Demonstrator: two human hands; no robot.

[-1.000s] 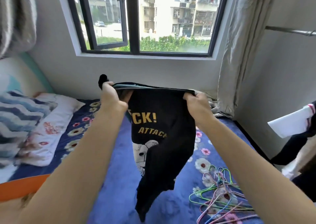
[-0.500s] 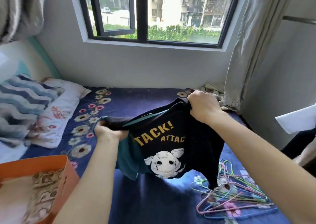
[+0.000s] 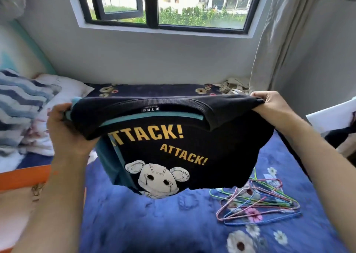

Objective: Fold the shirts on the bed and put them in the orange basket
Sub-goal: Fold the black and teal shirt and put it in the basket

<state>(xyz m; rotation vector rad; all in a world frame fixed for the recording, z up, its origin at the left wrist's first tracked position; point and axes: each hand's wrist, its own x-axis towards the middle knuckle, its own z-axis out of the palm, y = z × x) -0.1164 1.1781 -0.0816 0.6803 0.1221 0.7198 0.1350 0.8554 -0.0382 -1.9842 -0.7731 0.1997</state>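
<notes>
The black shirt (image 3: 221, 137) I hold is soft, matt knit cloth, with a finely ribbed collar (image 3: 173, 103). Its yellow lettering (image 3: 150, 135) is a flat, smooth print. The teal cloth (image 3: 107, 160) under it is just as matt. My bed sheet (image 3: 154, 223) looks plush, its blue nap dimpled. The hangers (image 3: 258, 202) are thin wire in a coloured coating with a faint gloss. The orange basket (image 3: 25, 175) has a smooth, matt rim; cloth or plastic, I cannot tell. The striped blanket (image 3: 19, 102) is fleecy, the curtain (image 3: 279, 40) plain matt weave, and the window frame (image 3: 152, 4) dark and smooth around clear glass.
</notes>
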